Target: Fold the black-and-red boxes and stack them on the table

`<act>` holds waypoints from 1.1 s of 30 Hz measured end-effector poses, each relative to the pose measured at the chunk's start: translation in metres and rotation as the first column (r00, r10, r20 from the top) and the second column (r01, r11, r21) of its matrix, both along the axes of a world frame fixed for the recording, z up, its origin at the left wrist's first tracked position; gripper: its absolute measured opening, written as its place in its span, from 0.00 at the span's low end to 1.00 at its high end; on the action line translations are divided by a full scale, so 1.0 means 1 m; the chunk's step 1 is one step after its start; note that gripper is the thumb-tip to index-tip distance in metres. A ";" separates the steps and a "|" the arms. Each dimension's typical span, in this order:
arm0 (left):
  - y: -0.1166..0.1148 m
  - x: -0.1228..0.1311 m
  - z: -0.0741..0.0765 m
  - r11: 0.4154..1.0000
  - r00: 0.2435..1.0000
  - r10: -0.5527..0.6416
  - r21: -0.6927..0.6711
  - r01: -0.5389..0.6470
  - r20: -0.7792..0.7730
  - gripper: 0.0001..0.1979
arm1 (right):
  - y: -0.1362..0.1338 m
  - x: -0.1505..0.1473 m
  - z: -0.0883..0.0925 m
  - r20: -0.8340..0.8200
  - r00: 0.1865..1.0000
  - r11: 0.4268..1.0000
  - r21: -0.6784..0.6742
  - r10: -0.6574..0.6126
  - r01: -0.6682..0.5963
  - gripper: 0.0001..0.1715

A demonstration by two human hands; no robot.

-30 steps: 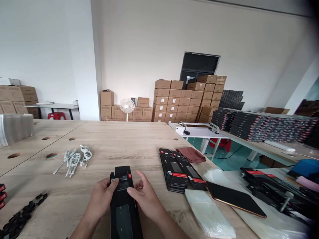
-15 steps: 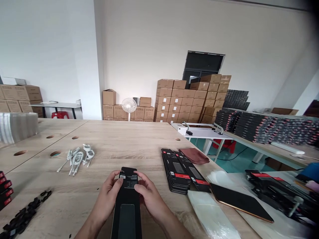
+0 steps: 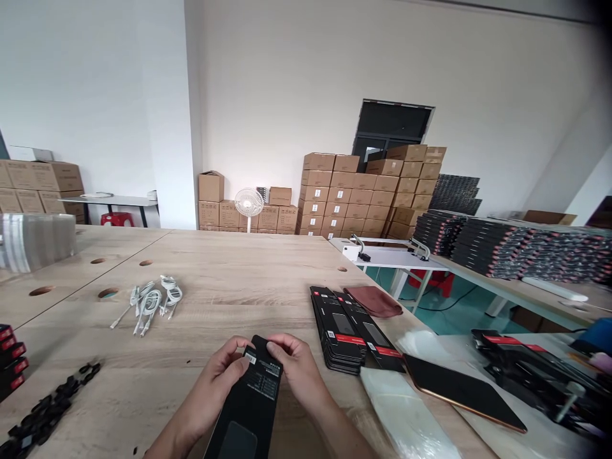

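Observation:
Between my hands is a flat black packaging box (image 3: 253,395) with a dark window, small printed text and a white barcode label. My left hand (image 3: 224,376) grips its left edge near the far end, thumb on the face by the barcode. At the far right corner, my right hand (image 3: 294,363) pinches the end flap, with the thumb on top. The box is tilted, its far end leaning right. To the right lies a stack of similar black boxes (image 3: 337,331) with red bands, and a second row of them (image 3: 375,338) rests alongside.
White coiled cables (image 3: 149,306) lie left of centre, black coiled cables (image 3: 52,408) at the lower left. On the right are clear plastic bags (image 3: 406,414), a brown cloth (image 3: 375,301) and a black tablet-like slab (image 3: 463,390). Cartons (image 3: 344,191) stand behind the table.
The box has rotated, its far end swinging right and its face tilting. My right thumb has moved from the box's face up to the end flap, which now appears folded down.

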State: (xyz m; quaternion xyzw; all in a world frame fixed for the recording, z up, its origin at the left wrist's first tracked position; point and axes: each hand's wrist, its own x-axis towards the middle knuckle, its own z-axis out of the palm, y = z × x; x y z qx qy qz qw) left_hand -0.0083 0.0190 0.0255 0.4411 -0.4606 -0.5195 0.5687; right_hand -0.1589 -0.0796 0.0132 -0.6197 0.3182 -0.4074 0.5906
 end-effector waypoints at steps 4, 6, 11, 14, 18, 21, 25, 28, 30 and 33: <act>-0.001 -0.001 -0.005 1.000 1.000 0.003 -0.004 -0.003 -0.018 0.09 | -0.001 -0.004 0.004 -0.004 1.000 0.997 -0.074 -0.006 0.006 0.19; -0.001 -0.002 -0.007 1.000 1.000 -0.003 -0.016 0.003 -0.015 0.09 | 0.000 -0.005 0.004 0.008 1.000 0.999 -0.046 0.023 -0.022 0.19; 0.000 -0.006 -0.007 0.999 0.999 -0.039 -0.034 0.040 0.031 0.11 | 0.001 -0.005 0.002 0.155 0.986 0.925 0.363 0.061 -0.114 0.23; 0.000 -0.006 -0.006 0.999 0.997 -0.016 -0.045 0.019 0.070 0.13 | 0.001 -0.006 0.000 0.156 0.974 0.906 0.367 0.166 -0.213 0.23; 0.000 -0.005 -0.010 0.998 0.997 -0.038 -0.049 0.042 0.072 0.15 | -0.001 -0.009 0.000 0.075 0.983 0.952 0.249 0.165 -0.179 0.23; 0.001 -0.005 -0.012 0.998 0.997 -0.066 -0.014 0.067 0.029 0.16 | -0.005 -0.013 0.002 0.000 0.990 0.977 0.162 0.138 -0.136 0.23; 0.001 -0.008 -0.013 0.998 0.998 -0.061 0.014 0.061 -0.007 0.19 | -0.008 -0.016 0.005 -0.092 0.980 0.983 0.058 0.178 -0.173 0.24; 0.000 -0.010 -0.014 0.999 0.998 -0.054 0.007 0.054 -0.020 0.19 | -0.009 -0.017 0.008 -0.119 0.975 0.982 0.002 0.190 -0.191 0.24; 0.000 -0.010 -0.016 0.999 0.999 -0.038 0.002 0.038 -0.022 0.19 | -0.008 -0.017 0.010 -0.123 0.972 0.979 -0.013 0.200 -0.203 0.24; 0.000 -0.010 -0.019 1.000 1.000 -0.019 -0.010 0.019 -0.023 0.20 | -0.007 -0.018 0.010 -0.123 0.970 0.977 -0.015 0.210 -0.213 0.24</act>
